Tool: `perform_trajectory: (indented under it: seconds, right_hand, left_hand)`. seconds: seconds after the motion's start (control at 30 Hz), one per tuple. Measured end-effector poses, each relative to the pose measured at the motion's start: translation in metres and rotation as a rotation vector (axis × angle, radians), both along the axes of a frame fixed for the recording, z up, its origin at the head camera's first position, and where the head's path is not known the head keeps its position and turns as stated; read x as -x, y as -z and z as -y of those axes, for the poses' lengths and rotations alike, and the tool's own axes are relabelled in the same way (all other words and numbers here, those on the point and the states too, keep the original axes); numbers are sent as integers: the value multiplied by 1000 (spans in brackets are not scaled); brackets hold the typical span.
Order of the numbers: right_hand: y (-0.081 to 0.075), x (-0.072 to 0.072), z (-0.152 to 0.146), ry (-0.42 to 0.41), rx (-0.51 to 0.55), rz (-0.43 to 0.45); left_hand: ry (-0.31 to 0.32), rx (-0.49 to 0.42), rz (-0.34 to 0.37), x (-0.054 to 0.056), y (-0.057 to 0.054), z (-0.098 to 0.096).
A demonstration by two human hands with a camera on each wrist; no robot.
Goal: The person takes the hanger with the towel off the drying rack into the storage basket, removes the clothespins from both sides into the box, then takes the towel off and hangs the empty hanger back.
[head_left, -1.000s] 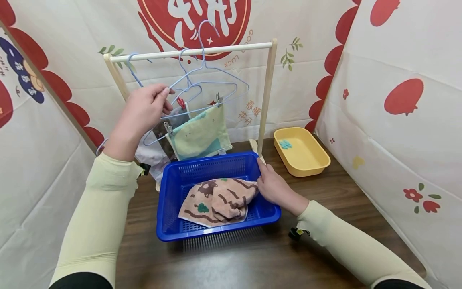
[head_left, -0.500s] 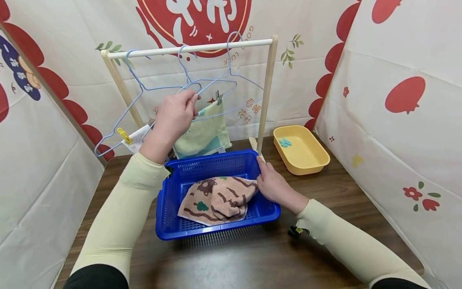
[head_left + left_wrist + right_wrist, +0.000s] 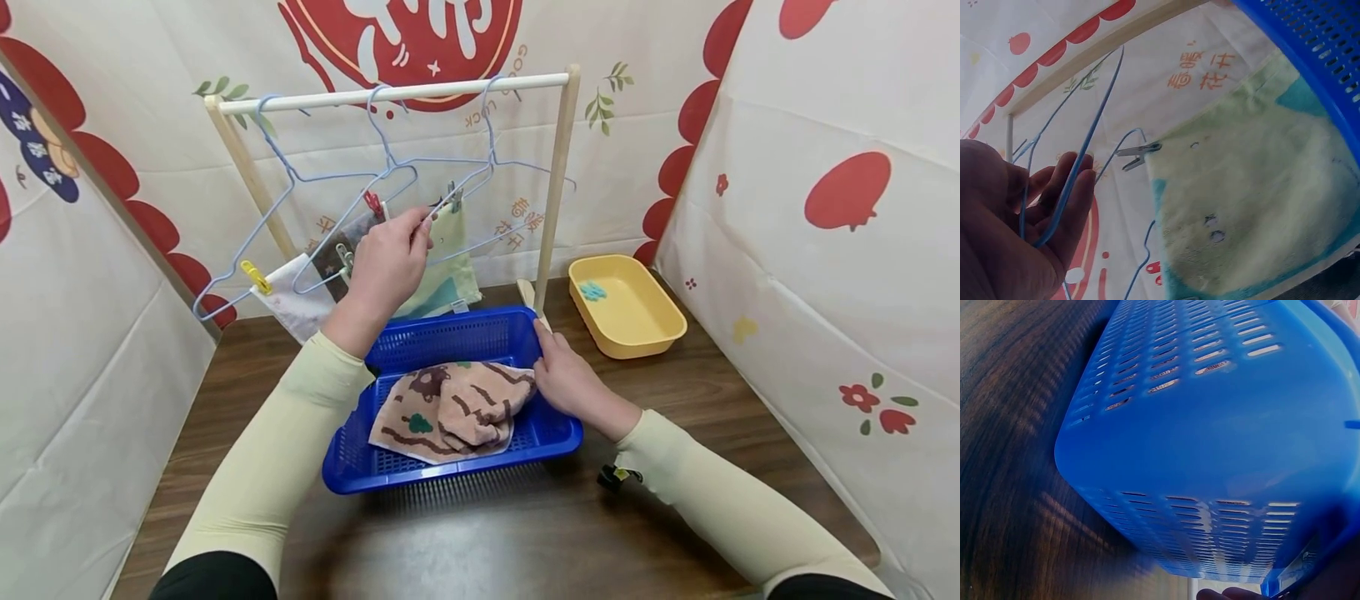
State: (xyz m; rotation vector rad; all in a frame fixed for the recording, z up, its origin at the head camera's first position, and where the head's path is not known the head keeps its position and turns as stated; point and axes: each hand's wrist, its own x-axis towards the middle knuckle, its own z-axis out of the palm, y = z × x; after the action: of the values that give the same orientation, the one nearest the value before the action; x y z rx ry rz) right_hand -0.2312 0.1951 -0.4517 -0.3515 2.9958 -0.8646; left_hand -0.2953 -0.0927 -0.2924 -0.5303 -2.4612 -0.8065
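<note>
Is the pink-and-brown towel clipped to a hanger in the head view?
No, the towel lies loosely inside the blue basket.

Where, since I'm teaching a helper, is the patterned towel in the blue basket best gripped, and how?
Likely pinch the towel by its bunched fold, from above: it looks raised there, and the basket walls in its sides.
</note>
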Motion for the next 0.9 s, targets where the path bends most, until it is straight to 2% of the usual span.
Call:
perform_trajectory:
  seconds: [0.17, 0.27, 0.4, 0.53, 0.63, 0.7, 0.8, 0.9]
  right_hand:
    - [-2, 0, -1, 5, 15, 12]
    - [0, 0, -1, 3, 16, 20]
    - [1, 1, 0, 2, 20, 21]
    - [0, 1, 1, 4, 25, 17]
    - [-1, 2, 1, 5, 32, 20]
    - [-1, 2, 1, 5, 37, 25]
    - [-1, 3, 1, 3, 41, 30]
    - [0, 3, 0, 1, 45, 29]
  left_hand:
    - [24, -46, 1, -3, 3, 7]
    - [26, -76, -64, -9, 3, 18]
    - [1, -117, -171, -21, 3, 41]
    - [-71, -170, -208, -30, 7, 73]
    - [-137, -187, -195, -33, 16, 96]
    - [-160, -177, -174, -35, 25, 109]
    - [-152, -151, -150, -32, 39, 122]
    - [-113, -118, -151, -24, 53, 129]
